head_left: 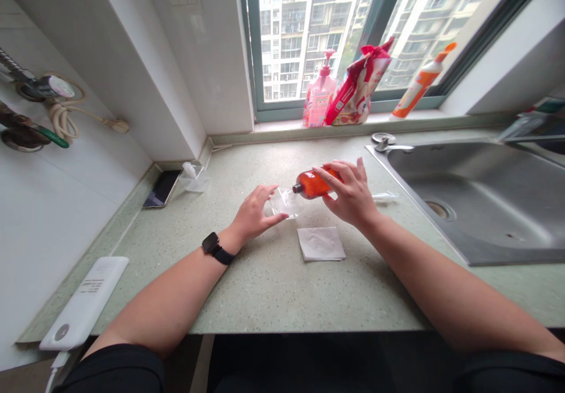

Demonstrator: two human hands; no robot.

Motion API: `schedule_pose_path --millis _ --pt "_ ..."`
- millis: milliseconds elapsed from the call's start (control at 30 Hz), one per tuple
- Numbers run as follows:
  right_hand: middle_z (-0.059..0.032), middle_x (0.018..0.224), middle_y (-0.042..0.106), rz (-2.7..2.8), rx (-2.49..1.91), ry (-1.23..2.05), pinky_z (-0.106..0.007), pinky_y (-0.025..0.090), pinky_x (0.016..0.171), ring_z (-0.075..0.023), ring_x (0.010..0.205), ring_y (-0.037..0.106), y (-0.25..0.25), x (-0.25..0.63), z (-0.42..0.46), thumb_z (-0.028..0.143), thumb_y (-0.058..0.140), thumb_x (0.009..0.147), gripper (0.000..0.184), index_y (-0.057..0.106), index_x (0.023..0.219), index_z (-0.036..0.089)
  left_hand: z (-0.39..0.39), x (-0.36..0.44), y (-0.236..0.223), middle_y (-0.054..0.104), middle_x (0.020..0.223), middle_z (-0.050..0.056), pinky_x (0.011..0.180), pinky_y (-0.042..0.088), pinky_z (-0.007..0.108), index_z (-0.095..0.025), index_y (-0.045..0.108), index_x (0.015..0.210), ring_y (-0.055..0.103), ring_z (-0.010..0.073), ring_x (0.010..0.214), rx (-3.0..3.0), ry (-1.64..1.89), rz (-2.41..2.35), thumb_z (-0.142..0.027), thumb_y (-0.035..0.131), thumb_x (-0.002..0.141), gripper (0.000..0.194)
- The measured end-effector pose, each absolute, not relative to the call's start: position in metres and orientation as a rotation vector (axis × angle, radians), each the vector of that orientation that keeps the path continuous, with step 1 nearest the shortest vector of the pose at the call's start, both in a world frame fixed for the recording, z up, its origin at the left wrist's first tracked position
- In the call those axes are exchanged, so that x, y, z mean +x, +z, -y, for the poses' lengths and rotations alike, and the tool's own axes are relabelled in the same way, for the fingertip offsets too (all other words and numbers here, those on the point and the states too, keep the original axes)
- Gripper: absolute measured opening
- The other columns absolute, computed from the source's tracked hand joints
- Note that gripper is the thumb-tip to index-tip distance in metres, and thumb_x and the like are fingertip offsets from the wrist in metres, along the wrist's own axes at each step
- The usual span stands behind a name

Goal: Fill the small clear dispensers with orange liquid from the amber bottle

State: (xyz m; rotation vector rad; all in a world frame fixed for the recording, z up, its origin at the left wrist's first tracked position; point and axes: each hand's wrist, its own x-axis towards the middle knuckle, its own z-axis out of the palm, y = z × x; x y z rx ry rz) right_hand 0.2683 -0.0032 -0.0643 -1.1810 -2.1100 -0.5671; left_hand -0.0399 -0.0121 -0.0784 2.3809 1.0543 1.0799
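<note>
My right hand (348, 190) grips an orange-red bottle (311, 185), tipped on its side with its uncapped dark neck pointing left. The neck is at the rim of a small clear plastic container (286, 203). Thumb and fingers of my left hand (258, 212) close around that container from the left. Whether liquid is flowing out of the bottle I cannot tell. Just below them a folded white tissue (321, 243) lies on the counter. A small clear item (385, 196), partly behind my right hand, rests on the counter toward the sink.
A steel sink (459, 252) with a faucet (391, 144) is at the right. A phone (162, 189), a clear square bottle (194, 179) and a white power bank (83, 305) lie left. On the windowsill stand a pink pump bottle (318, 100), a red bag (359, 90) and an orange-white bottle (417, 90).
</note>
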Motion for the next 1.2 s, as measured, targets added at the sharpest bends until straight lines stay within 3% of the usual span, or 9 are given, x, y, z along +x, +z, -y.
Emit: schedule_pose_path --millis 1200 --pt "-0.0068 0.149 0.059 2.124 -1.195 -0.518 -0.077 0.019 0.13 -0.0369 0.138 0.055 -0.0639 0.2685 0.0036 0.013 0.071 0.085 0.102 0.027 0.17 0.048 0.0123 -0.04 -0.0776 0.066 0.13 0.012 0.102 0.06 0.051 -0.025 0.054 0.151 0.07 0.0295 0.116 2.374 1.054 -1.066 -0.06 0.078 0.095 0.07"
